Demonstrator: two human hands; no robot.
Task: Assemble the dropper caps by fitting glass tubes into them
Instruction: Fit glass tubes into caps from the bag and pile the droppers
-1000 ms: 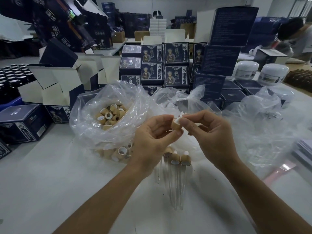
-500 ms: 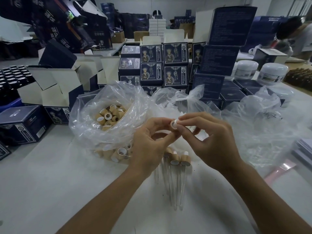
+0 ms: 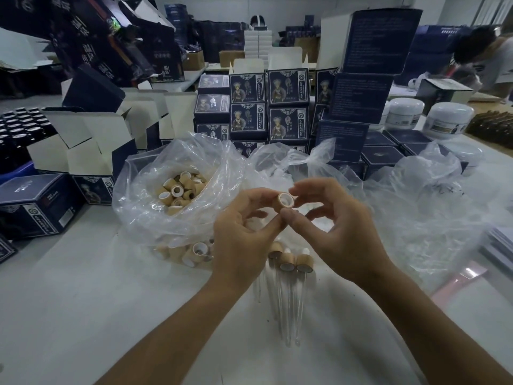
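Note:
A tan dropper cap (image 3: 285, 200) with a white lining is held over the table, its open mouth turned toward me. My left hand (image 3: 244, 234) pinches it from the left with fingertip and thumb. My right hand (image 3: 338, 232) pinches its right side between thumb and forefinger. No glass tube shows in the cap. Below the hands lie several assembled droppers (image 3: 288, 276), caps away from me and glass tubes pointing toward me. A clear bag of loose caps (image 3: 177, 190) sits open at the left, with more caps (image 3: 194, 254) under its lower fold.
A crumpled clear plastic bag (image 3: 433, 212) lies to the right. Stacked dark blue boxes (image 3: 277, 107) stand behind, open cartons (image 3: 91, 151) at the left, and white jars (image 3: 444, 120) at the far right. Another person (image 3: 483, 56) works at the back right.
The cap has been turned so its open white-lined mouth faces me. Both hands have shifted slightly around it, and my right fingers have spread apart.

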